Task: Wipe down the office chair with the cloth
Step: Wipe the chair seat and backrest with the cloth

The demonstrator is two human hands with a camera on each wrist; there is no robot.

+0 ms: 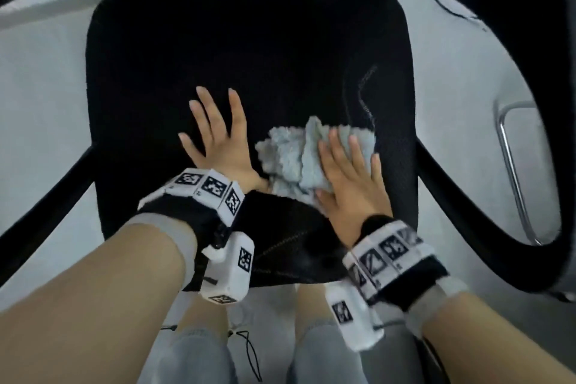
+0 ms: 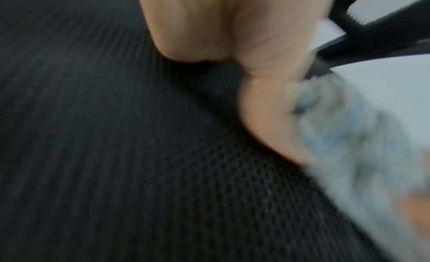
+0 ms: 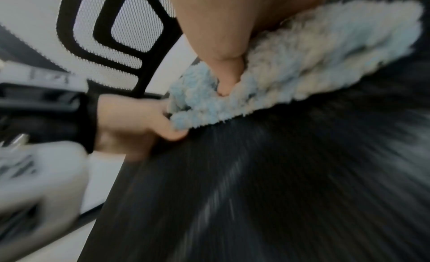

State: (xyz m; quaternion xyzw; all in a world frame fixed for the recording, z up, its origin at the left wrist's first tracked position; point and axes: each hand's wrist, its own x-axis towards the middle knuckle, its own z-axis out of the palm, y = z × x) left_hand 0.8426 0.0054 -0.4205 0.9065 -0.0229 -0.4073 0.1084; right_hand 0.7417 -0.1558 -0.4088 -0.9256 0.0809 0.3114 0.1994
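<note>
A black mesh office chair seat (image 1: pixel 218 50) fills the head view. A light blue fluffy cloth (image 1: pixel 290 159) lies bunched on the seat's near middle. My right hand (image 1: pixel 349 171) lies flat on the cloth's right half with straight fingers, pressing it onto the seat. My left hand (image 1: pixel 215 137) rests flat on the seat just left of the cloth, fingers spread, thumb touching the cloth's near corner. In the left wrist view the cloth (image 2: pixel 353 137) lies blurred beside my left thumb on the mesh seat (image 2: pixel 116 155). In the right wrist view the cloth (image 3: pixel 291 67) sits under my right thumb.
Black armrests stand at the seat's left (image 1: pixel 46 206) and right (image 1: pixel 473 212). A chrome frame (image 1: pixel 514 178) stands on the pale floor at the right. The mesh backrest (image 3: pixel 111 36) rises beyond the seat. My knees are below the seat's front edge.
</note>
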